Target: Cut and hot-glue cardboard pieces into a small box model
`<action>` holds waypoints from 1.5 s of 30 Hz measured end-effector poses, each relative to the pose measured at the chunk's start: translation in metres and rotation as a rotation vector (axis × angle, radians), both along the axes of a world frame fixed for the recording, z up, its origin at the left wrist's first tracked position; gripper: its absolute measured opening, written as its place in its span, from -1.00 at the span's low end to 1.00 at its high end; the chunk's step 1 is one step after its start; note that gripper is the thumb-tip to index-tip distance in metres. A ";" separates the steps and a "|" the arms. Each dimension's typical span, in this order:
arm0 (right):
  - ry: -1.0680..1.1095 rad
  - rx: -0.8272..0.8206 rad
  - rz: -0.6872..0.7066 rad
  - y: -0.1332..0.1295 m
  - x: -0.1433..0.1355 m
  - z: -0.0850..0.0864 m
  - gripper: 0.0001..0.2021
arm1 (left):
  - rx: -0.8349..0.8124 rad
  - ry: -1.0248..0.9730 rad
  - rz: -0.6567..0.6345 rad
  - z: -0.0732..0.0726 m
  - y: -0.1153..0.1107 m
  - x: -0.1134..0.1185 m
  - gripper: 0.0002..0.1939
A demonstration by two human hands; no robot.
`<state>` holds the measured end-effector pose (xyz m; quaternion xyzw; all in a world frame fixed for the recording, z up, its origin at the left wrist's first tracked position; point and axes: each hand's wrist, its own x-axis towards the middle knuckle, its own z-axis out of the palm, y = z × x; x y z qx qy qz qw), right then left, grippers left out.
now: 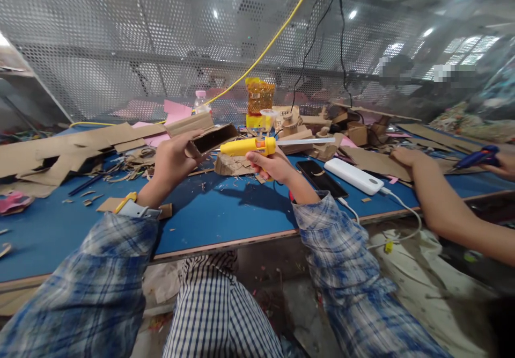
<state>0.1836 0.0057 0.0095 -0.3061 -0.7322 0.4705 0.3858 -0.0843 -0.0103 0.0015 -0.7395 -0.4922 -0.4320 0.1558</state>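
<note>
My left hand [177, 156] is closed around a small open cardboard box [215, 139], its dark hollow side turned toward the right. In my right hand [273, 165] is a yellow glue gun [247, 146], gripped by its handle, with the nozzle pointing left at the box's edge. A long pale glue stick [308, 141] sticks out of the gun's rear. Whether nozzle and box touch I cannot tell. Below the gun, a crumpled brown cardboard piece [233, 165] lies on the blue table [229, 213].
Cardboard strips [80, 146] and scraps cover the left and back. A black phone [322, 179] and a white power bank [354, 176] with a cable lie right of my right hand. Another person's arm [446, 207] and a blue glue gun [478, 157] are farther right.
</note>
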 end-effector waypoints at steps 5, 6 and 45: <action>0.000 0.024 -0.032 0.000 0.000 -0.001 -0.58 | -0.016 -0.011 -0.006 0.001 -0.002 0.001 -0.53; 0.003 0.024 -0.043 0.000 0.000 -0.001 -0.57 | -0.014 -0.012 -0.002 0.001 -0.002 0.001 -0.54; 0.025 0.000 -0.094 0.002 0.004 0.002 -0.48 | 0.014 -0.022 0.010 0.002 -0.002 0.000 -0.56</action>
